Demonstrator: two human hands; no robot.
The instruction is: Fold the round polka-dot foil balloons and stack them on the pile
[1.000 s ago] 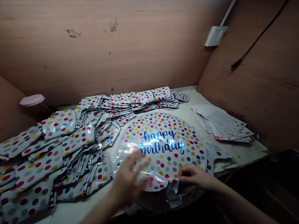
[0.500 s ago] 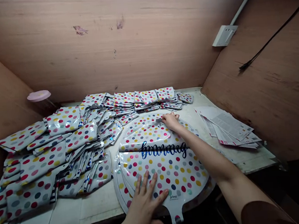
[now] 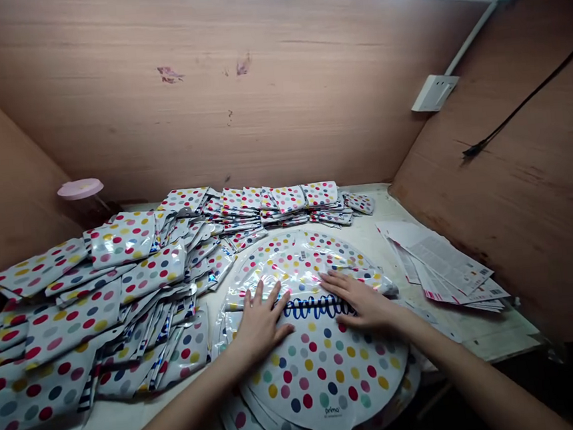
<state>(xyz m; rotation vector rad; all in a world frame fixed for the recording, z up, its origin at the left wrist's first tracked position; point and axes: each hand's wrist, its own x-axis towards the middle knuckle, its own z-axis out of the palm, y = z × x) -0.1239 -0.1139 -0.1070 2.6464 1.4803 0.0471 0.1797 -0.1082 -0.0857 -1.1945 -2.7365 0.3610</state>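
Note:
A flat, uninflated foil balloon (image 3: pixel 325 372) with coloured dots, blue lettering and a neck at the bottom lies on top of other dotted balloons on the table. Its upper part is creased or folded across the lettering, which is partly covered. My left hand (image 3: pixel 263 321) rests flat on the left end of that crease, fingers spread. On the right end lies my right hand (image 3: pixel 361 299), also flat with its fingers stretched out. Neither hand grips anything.
Many folded dotted balloons (image 3: pixel 155 266) are heaped at the left, and a row of folded ones (image 3: pixel 285 202) runs along the back. Printed sheets (image 3: pixel 441 262) lie at the right. A pink-lidded jar (image 3: pixel 81 189) stands in the left corner. Wooden panels (image 3: pixel 209 128) enclose the table.
My right hand has let go of the balloon's upper part and come down to the lettering. My left hand has moved up from the lower left to the crease. The view has tilted upward.

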